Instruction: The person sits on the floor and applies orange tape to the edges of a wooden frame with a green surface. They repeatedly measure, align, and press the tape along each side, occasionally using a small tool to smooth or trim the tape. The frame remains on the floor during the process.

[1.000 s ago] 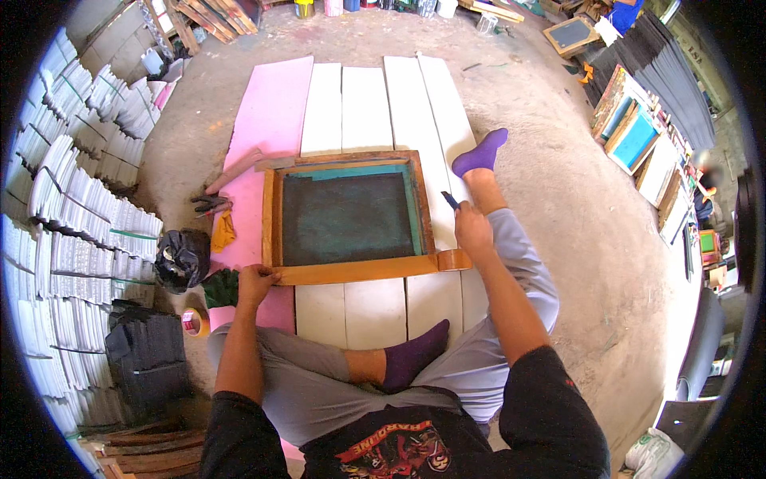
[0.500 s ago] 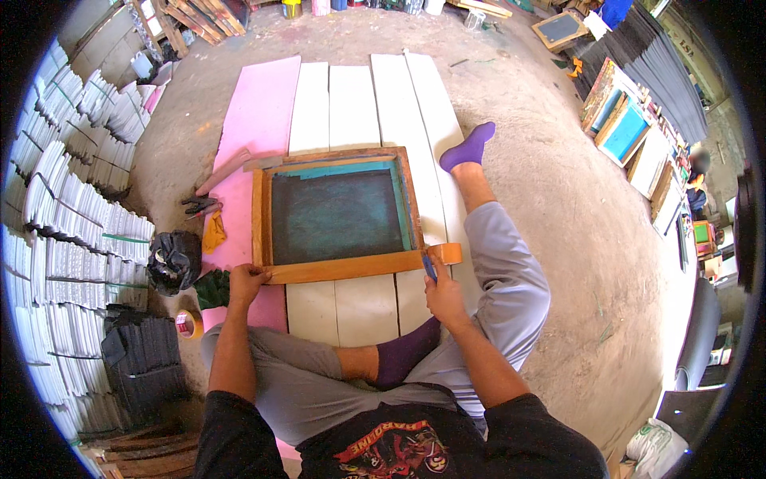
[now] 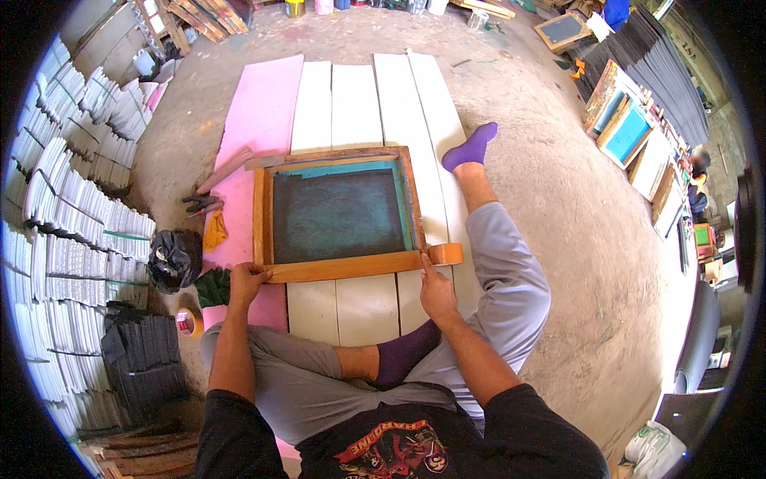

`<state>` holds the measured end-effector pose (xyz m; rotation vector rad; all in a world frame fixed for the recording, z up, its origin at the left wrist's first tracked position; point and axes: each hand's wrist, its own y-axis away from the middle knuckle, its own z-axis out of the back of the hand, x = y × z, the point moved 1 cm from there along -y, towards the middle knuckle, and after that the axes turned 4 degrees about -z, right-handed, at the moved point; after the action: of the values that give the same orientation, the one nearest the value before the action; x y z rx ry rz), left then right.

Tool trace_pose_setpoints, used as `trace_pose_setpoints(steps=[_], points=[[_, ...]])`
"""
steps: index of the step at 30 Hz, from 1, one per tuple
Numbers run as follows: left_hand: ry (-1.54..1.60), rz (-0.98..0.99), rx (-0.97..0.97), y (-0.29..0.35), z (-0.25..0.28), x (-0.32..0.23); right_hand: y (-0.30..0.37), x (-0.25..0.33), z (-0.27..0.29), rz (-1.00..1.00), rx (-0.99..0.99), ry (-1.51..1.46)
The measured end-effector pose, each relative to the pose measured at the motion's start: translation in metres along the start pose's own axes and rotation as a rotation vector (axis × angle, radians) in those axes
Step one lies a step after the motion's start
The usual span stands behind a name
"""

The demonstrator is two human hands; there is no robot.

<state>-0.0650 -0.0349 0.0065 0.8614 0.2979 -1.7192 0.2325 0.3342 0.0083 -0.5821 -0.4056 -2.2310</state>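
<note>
L hand [image 3: 246, 283] pinching tape strip [image 3: 343, 270] at wood frame's [image 3: 259, 211] near-L corner, prob. for tension; R hand [image 3: 438, 294] by tape roll [image 3: 447, 254], index out, can't tell from here if gripping.

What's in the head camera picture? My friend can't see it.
A seated person's left hand touches the near left corner of a wooden frame around a dark screen, while the right hand is at its near right corner beside an orange tape roll. Pink and white boards lie underneath.
</note>
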Motion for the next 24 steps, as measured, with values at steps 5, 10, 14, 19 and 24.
trace_pose_setpoints(steps=[5,10,14,19,24], points=[[0.002,-0.008,0.010,-0.003,-0.001,0.004,-0.001,0.002,0.001,-0.025,0.038,0.010],[-0.016,0.005,0.008,-0.004,-0.002,0.006,0.000,0.001,0.000,-0.009,0.027,0.024],[0.019,0.001,0.016,-0.008,-0.005,0.016,0.001,0.002,-0.001,-0.035,0.075,0.083],[-0.003,-0.007,0.011,-0.008,-0.005,0.012,0.003,-0.001,-0.006,-0.070,0.120,0.158],[-0.036,-0.026,-0.004,-0.008,-0.005,0.013,0.011,0.000,-0.003,-0.074,0.123,0.107]])
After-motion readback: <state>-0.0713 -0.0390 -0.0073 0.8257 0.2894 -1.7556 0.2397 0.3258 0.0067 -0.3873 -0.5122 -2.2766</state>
